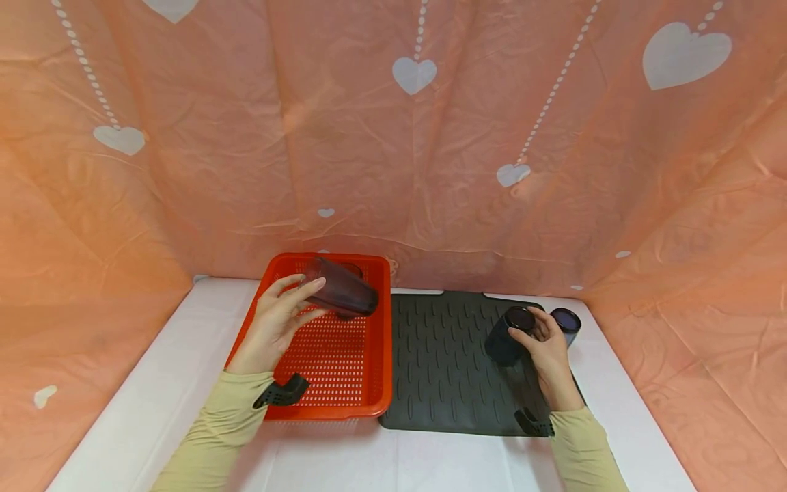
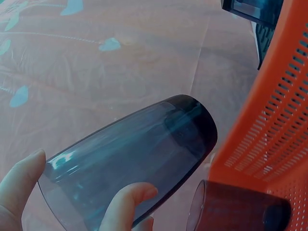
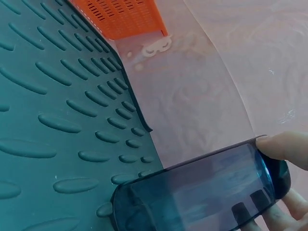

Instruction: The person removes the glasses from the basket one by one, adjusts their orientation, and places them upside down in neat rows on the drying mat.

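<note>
My left hand [image 1: 285, 318] grips a dark see-through drinking glass [image 1: 338, 287] near its mouth. The glass is tilted over the red-orange basket [image 1: 380, 342], its thick base toward the right. Lower down in the left wrist view, another glass [image 2: 240, 207] lies on its side in the basket, mostly hidden from the head view by the held one. On the right, my right hand [image 1: 550, 352] pinches a second dark glass [image 1: 505, 345] at its base, with thumb and fingers on opposite sides. That glass is bottom up, its mouth down at the dark ribbed mat [image 1: 443, 362].
Just behind my right hand, one more dark glass [image 1: 567, 321] stands bottom up near the mat's right edge. Basket and mat sit side by side on a white table [image 1: 344, 458]. An orange sheet with white hearts [image 1: 415, 75] hangs at the back and sides.
</note>
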Demonstrator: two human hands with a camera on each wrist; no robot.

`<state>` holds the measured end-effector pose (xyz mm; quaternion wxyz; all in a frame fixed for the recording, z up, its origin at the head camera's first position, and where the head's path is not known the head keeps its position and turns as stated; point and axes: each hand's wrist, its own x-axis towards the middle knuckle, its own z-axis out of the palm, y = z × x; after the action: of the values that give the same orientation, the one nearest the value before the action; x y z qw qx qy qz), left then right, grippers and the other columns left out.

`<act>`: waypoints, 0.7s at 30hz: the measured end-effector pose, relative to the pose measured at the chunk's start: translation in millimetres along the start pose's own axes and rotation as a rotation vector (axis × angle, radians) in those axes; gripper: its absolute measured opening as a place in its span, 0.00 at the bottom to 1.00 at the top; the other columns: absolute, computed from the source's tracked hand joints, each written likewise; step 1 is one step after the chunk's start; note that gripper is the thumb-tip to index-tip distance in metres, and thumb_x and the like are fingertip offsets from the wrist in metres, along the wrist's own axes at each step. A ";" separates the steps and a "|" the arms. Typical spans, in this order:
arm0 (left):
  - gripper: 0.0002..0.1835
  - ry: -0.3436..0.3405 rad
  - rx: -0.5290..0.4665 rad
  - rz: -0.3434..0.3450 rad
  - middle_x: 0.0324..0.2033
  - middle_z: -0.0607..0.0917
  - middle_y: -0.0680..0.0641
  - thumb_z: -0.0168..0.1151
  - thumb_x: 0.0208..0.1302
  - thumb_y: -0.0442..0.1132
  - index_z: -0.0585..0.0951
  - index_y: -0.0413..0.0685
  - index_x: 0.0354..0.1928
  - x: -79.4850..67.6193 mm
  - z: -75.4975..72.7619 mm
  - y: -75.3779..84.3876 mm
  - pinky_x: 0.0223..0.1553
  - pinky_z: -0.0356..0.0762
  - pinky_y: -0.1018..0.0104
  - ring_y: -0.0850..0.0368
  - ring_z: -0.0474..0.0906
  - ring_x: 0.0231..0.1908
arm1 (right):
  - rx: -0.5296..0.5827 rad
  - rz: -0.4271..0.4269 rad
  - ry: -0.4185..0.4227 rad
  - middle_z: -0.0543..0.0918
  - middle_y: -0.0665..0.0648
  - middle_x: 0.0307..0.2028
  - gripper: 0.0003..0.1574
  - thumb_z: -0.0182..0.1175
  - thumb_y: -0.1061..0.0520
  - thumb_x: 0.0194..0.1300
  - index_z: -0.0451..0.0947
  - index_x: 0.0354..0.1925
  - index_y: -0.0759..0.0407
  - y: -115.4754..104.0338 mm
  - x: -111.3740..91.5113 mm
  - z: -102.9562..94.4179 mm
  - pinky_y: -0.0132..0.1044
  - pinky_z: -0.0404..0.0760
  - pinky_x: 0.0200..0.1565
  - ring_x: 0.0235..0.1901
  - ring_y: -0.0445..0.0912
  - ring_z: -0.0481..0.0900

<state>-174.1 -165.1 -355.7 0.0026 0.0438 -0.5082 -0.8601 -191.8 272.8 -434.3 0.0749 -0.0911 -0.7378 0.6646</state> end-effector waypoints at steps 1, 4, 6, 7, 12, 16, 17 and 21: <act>0.26 -0.001 -0.004 -0.002 0.36 0.83 0.49 0.66 0.61 0.34 0.63 0.43 0.55 0.6 0.9 -1.0 0.44 0.81 0.55 0.57 0.81 0.30 | 0.002 -0.002 -0.002 0.65 0.57 0.63 0.45 0.64 0.66 0.61 0.56 0.71 0.58 0.0 0.3 -0.1 0.25 0.69 0.49 0.60 0.46 0.63; 0.25 -0.002 -0.021 -0.008 0.36 0.84 0.49 0.67 0.60 0.35 0.63 0.44 0.54 1.7 3.9 -3.8 0.44 0.81 0.54 0.57 0.81 0.31 | 0.004 -0.010 -0.002 0.65 0.57 0.62 0.43 0.65 0.66 0.61 0.57 0.70 0.58 -0.6 0.7 0.0 0.25 0.69 0.49 0.58 0.45 0.64; 0.25 0.000 -0.028 -0.013 0.37 0.83 0.48 0.67 0.60 0.35 0.63 0.45 0.53 2.4 6.2 -6.0 0.45 0.81 0.54 0.56 0.81 0.31 | 0.007 -0.025 0.004 0.66 0.57 0.62 0.42 0.65 0.66 0.61 0.58 0.69 0.59 -1.7 0.5 0.4 0.25 0.69 0.48 0.57 0.45 0.64; 0.26 0.001 -0.032 -0.014 0.37 0.83 0.48 0.68 0.60 0.35 0.63 0.45 0.53 2.9 7.4 -7.3 0.45 0.81 0.54 0.56 0.81 0.32 | 0.010 -0.035 0.007 0.66 0.57 0.62 0.42 0.65 0.66 0.60 0.59 0.68 0.60 -2.3 0.4 0.7 0.25 0.69 0.48 0.57 0.44 0.65; 0.25 0.007 -0.051 -0.029 0.39 0.82 0.46 0.68 0.60 0.35 0.64 0.44 0.53 3.4 14.9 -13.3 0.43 0.81 0.53 0.53 0.81 0.33 | 0.029 -0.086 0.021 0.69 0.58 0.61 0.39 0.65 0.67 0.59 0.62 0.66 0.60 -6.3 0.3 1.9 0.24 0.70 0.49 0.57 0.43 0.66; 0.24 0.003 -0.055 -0.036 0.40 0.82 0.44 0.67 0.60 0.35 0.65 0.43 0.53 3.5 19.9 -18.5 0.42 0.82 0.53 0.52 0.81 0.34 | 0.022 -0.107 0.044 0.72 0.57 0.59 0.36 0.66 0.67 0.59 0.66 0.63 0.55 -7.7 0.9 1.9 0.24 0.69 0.51 0.57 0.42 0.67; 0.24 0.003 -0.055 -0.038 0.41 0.82 0.44 0.67 0.60 0.35 0.65 0.43 0.53 3.3 21.0 -19.6 0.42 0.82 0.53 0.51 0.81 0.34 | 0.024 -0.115 0.046 0.73 0.57 0.59 0.35 0.66 0.67 0.59 0.66 0.62 0.55 -8.3 0.9 1.9 0.25 0.68 0.53 0.58 0.43 0.67; 0.26 0.004 -0.052 -0.045 0.41 0.81 0.44 0.67 0.61 0.35 0.64 0.42 0.55 2.2 25.1 -23.7 0.42 0.81 0.54 0.52 0.80 0.33 | 0.054 -0.149 0.043 0.74 0.59 0.58 0.32 0.65 0.68 0.60 0.68 0.61 0.57 -13.2 0.5 1.9 0.29 0.65 0.60 0.61 0.45 0.67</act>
<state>-177.3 -131.9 -364.5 -0.0147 0.0569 -0.4844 -0.8729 -193.1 269.7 -421.4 0.1423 -0.0481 -0.7225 0.6749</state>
